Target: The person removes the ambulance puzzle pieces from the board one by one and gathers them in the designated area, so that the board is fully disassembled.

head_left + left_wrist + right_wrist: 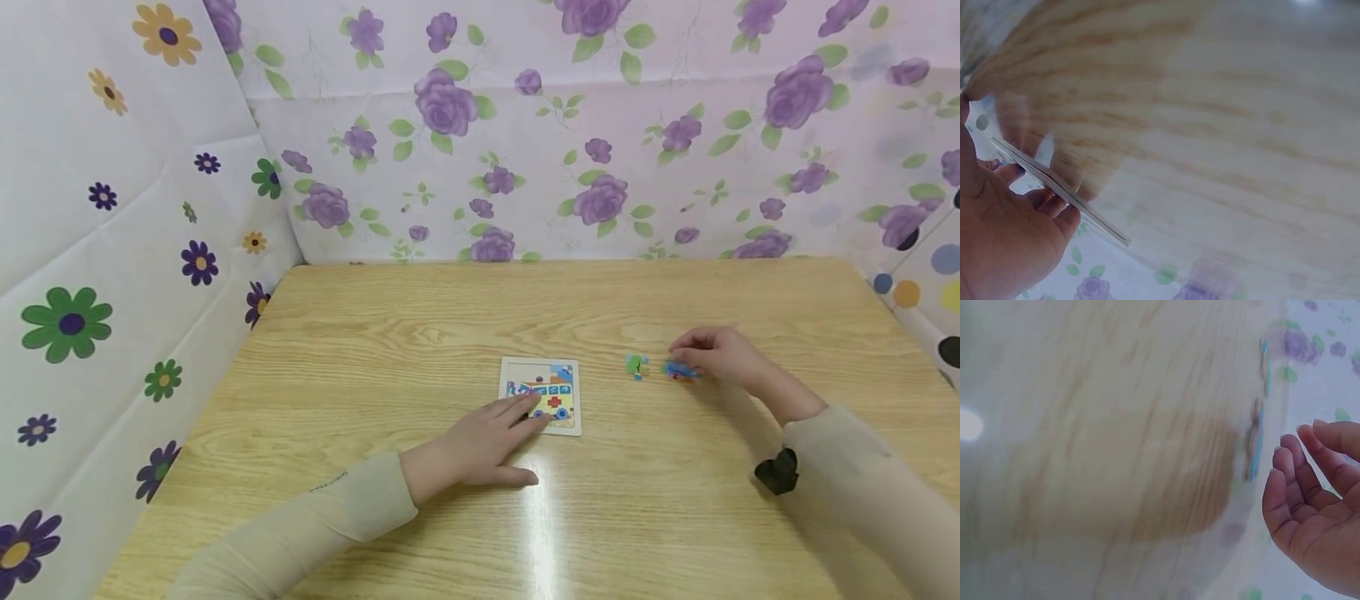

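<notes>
A small square jigsaw puzzle (566,396) in a white frame lies on the table; its picture shows a yellow ambulance with a red cross, and its upper left part is bare. My left hand (487,442) rests its extended fingers on the puzzle's lower left. In the left wrist view the puzzle board (1054,181) appears edge-on beside the fingers. To the right lie a green and blue puzzle piece (637,367) and a blue and red puzzle piece (680,370). Just above the latter, my right hand (723,358) hovers, fingers loosely bent, thumb near the index finger, nothing visible between them.
The wooden table (375,333) meets a flowered cloth (525,167) at the back and another flowered cloth (150,250) on the left. A dotted cloth (926,283) hangs at the right. A small black object (777,472) is at the right sleeve.
</notes>
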### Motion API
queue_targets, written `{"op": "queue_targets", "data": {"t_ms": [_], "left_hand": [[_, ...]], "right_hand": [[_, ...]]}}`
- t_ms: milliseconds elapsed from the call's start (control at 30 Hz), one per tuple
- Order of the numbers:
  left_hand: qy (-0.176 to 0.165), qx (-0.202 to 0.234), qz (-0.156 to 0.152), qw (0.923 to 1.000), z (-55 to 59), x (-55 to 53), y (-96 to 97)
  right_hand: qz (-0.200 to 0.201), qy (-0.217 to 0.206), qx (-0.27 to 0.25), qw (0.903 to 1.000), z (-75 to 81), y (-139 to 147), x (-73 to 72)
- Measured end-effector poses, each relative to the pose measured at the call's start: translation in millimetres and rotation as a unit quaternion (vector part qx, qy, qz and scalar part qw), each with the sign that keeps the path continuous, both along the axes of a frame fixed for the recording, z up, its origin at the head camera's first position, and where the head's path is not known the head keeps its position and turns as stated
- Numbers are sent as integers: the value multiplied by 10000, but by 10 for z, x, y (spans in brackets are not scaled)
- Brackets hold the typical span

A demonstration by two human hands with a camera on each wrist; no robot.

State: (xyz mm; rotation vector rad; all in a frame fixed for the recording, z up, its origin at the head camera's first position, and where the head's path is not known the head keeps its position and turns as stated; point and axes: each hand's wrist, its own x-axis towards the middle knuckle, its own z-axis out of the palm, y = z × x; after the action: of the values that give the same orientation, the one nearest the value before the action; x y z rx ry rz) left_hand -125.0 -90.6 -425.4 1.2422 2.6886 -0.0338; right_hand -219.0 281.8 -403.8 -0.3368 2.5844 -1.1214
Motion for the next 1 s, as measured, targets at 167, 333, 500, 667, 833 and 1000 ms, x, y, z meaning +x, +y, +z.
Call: {"op": "queue_targets", "data": {"t_ms": [167,333,500,667,833,1000], "left_hand": [[49,-19,-1,10000,-22,-13,-4],[87,-10,-12,10000,-26,-15,-2],[83,-52,-7,10000,-16,-6,4],[55,-76,3,10000,-3,-4,4],[7,-39,17,10000,0,-5,-1],[-51,8,12,10000,12,1,-3]], "right_hand": [[252,146,8,9996,55,-129,50],[445,344,-63,9984,91,-263,101],[526,615,139,9966,127,-390,162],[633,715,148,9953,170,-498,209],[712,847,43,9938,170,-596,229],[769,1198,73,9898,145,-694,237]]}}
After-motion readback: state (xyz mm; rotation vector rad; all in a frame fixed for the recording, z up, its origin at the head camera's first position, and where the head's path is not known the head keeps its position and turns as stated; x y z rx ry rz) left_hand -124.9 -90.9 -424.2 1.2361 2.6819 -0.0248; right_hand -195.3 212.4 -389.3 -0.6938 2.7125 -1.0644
